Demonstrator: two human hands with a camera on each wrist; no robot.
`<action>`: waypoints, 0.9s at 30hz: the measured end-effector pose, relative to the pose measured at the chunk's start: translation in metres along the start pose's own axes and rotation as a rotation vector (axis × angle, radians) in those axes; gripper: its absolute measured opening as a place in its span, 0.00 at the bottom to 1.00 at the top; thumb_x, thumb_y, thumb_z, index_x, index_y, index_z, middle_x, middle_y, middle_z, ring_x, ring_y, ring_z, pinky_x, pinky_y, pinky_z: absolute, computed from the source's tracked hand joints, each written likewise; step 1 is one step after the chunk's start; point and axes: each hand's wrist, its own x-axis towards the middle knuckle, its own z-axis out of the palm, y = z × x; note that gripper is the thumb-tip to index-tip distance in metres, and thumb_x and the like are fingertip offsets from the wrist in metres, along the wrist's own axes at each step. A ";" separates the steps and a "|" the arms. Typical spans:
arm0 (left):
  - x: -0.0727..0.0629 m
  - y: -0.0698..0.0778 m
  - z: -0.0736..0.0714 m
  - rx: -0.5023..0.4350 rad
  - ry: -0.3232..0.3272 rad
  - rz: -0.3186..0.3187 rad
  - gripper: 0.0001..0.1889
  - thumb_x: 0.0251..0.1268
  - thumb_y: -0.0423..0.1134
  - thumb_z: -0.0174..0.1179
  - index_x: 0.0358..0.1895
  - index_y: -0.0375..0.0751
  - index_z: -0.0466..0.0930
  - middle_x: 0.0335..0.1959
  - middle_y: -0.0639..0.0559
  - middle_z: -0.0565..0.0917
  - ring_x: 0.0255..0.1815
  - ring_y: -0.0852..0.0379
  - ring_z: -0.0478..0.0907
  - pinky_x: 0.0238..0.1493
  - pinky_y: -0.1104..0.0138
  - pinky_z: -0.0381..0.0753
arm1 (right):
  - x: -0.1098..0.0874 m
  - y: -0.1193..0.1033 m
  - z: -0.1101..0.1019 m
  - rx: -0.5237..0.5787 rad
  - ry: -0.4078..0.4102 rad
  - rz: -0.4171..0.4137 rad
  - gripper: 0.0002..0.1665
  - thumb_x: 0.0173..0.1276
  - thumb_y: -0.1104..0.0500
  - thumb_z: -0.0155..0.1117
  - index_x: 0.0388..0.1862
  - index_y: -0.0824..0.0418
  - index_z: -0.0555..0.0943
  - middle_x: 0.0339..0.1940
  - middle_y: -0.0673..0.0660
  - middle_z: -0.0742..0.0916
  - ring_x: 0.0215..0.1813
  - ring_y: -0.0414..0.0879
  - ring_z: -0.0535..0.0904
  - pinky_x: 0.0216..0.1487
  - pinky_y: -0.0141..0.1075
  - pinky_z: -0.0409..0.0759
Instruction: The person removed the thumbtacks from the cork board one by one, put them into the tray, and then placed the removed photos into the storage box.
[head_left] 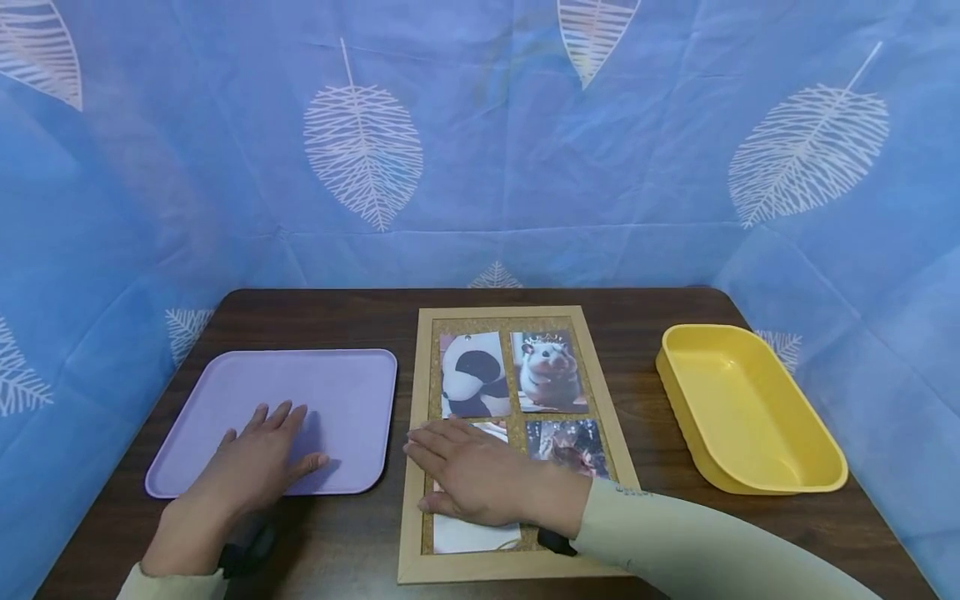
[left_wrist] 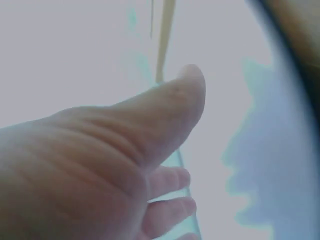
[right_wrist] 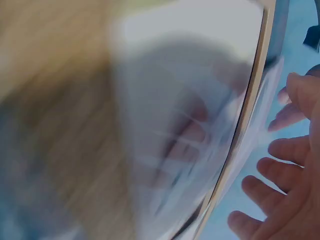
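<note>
A wood-framed cork board [head_left: 414,525] lies on the table, bearing several photos. My right hand [head_left: 487,479], fingers straight and palm down, is over the lower-left photo [head_left: 468,537] and covers much of it. In the right wrist view its spread fingers [right_wrist: 285,172] show past the board's edge, with a dark reflection on the glossy photo. My left hand [head_left: 258,458] is spread over the front right part of a purple tray [head_left: 225,379], casting a shadow there. Its thumb [left_wrist: 175,107] stands out from the other fingers in the left wrist view. Neither hand grips anything.
Above on the board are a photo of a black-and-white figure [head_left: 476,379] and a hamster photo [head_left: 551,371]; a dark photo [head_left: 566,442] is at lower right, partly behind my forearm. A deep yellow bin [head_left: 738,400] stands right. Blue leaf-print cloth [head_left: 525,167] hangs behind the table.
</note>
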 end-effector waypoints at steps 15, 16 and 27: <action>0.098 0.055 -0.033 -0.020 0.147 0.390 0.34 0.75 0.48 0.67 0.78 0.39 0.70 0.81 0.36 0.66 0.85 0.34 0.56 0.78 0.38 0.63 | -0.054 0.105 0.012 0.100 0.289 0.280 0.36 0.83 0.45 0.59 0.78 0.68 0.71 0.76 0.66 0.76 0.78 0.63 0.71 0.79 0.57 0.66; 0.107 0.057 -0.035 -0.013 0.149 0.414 0.33 0.76 0.48 0.66 0.78 0.40 0.71 0.81 0.37 0.67 0.85 0.35 0.57 0.78 0.39 0.64 | -0.054 0.111 0.013 0.088 0.289 0.298 0.36 0.83 0.45 0.59 0.77 0.68 0.71 0.76 0.67 0.76 0.78 0.63 0.71 0.79 0.57 0.67; 0.179 0.083 -0.050 0.115 0.174 0.683 0.25 0.76 0.42 0.66 0.73 0.43 0.78 0.76 0.42 0.76 0.82 0.40 0.64 0.79 0.45 0.66 | -0.037 0.138 0.004 0.048 0.154 0.317 0.41 0.84 0.42 0.56 0.81 0.69 0.66 0.82 0.69 0.69 0.82 0.63 0.65 0.81 0.58 0.64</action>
